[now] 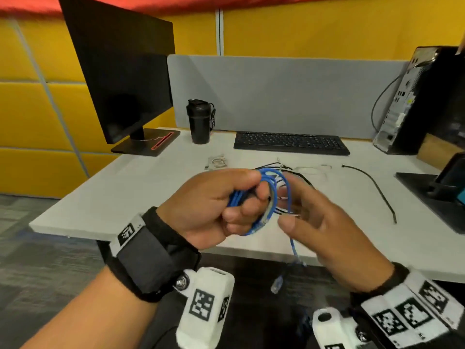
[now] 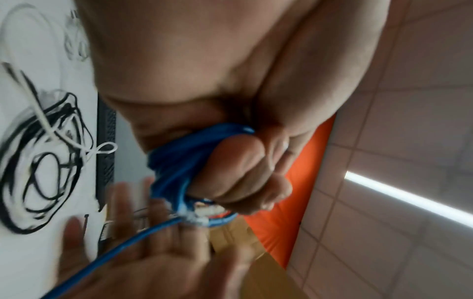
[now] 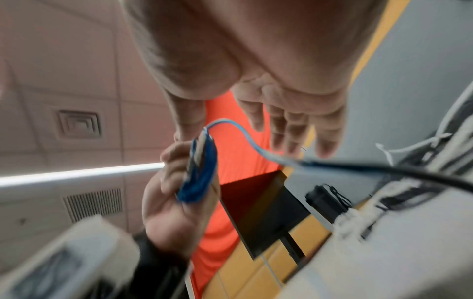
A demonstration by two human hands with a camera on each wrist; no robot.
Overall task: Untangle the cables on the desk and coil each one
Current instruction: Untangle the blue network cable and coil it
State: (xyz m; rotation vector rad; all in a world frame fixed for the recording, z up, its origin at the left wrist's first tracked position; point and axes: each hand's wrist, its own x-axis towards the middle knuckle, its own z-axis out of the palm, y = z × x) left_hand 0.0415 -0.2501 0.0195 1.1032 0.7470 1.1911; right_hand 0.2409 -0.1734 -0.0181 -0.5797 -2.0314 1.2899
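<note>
Honestly, the left hand was doing most of the work: fingers and thumb curled tight round the bundled loops of the blue cable, holding the coil up over the near edge of the desk. The right hand sat just beside the coil with fingers spread and relaxed, not clamped on anything; the loose blue tail ran across its palm in the left wrist view and dropped below the desk edge, with the clear plug dangling at the bottom. To finish this wrap well, that hand would probably want to let the tail slide through loose fingers and lay each turn the same size as the others, while the left thumb pinned each new loop so nothing sprang open. Yanking could twist the coil, so keeping it slack seemed smarter. Further out, behind the hands, a tangle of black cables and a white cable lay on the desk, so there was plenty left to sort. One stray black cable lay off to the right, and what looked like a small pale coiled cable sat near the bottle.
</note>
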